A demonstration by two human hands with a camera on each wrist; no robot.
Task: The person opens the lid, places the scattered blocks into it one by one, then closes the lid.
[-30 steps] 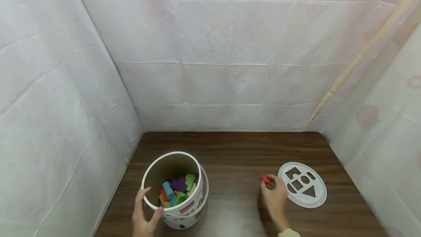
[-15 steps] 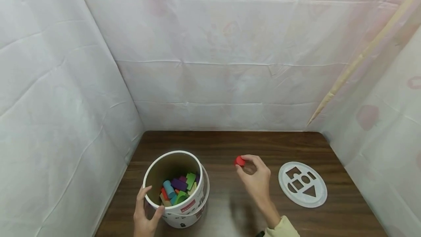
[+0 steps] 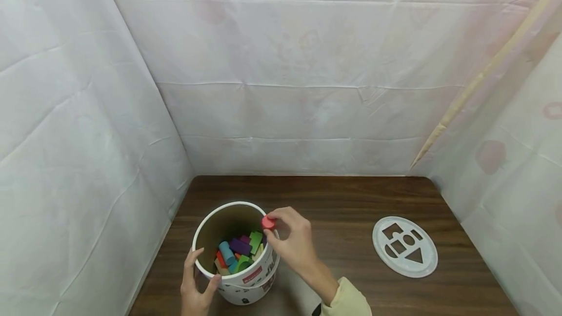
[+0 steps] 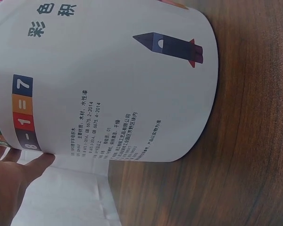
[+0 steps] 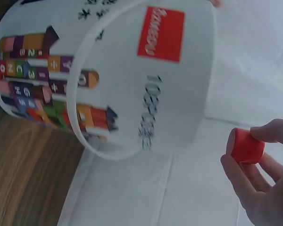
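Between the thumb and fingers of my right hand [image 3: 295, 240] is a short red cylinder block [image 3: 268, 223], pinched at the right rim of a white bucket [image 3: 250, 292] in the head view. The right wrist view shows the red block [image 5: 245, 146] with its round end facing the bucket side. My left hand [image 3: 196, 284] grips the bucket at its near left rim, thumb at the front and fingers at the left side. Inside the bucket lie several coloured blocks, among them a blue cylinder [image 3: 226, 252], a purple block [image 3: 240, 246] and a green block [image 3: 255, 242].
A white round lid [image 3: 428, 263] with shaped cut-outs lies flat at the right of the dark wooden table [image 3: 333, 194]. White sheeting [image 3: 281, 111] stands behind the table and along both sides. The bucket's white handle [image 5: 76, 89] hangs down against its wall.
My right hand has carried the red cylinder block from beside the lid leftward to the bucket's right rim. My left hand keeps its grip on the bucket, which has barely shifted.
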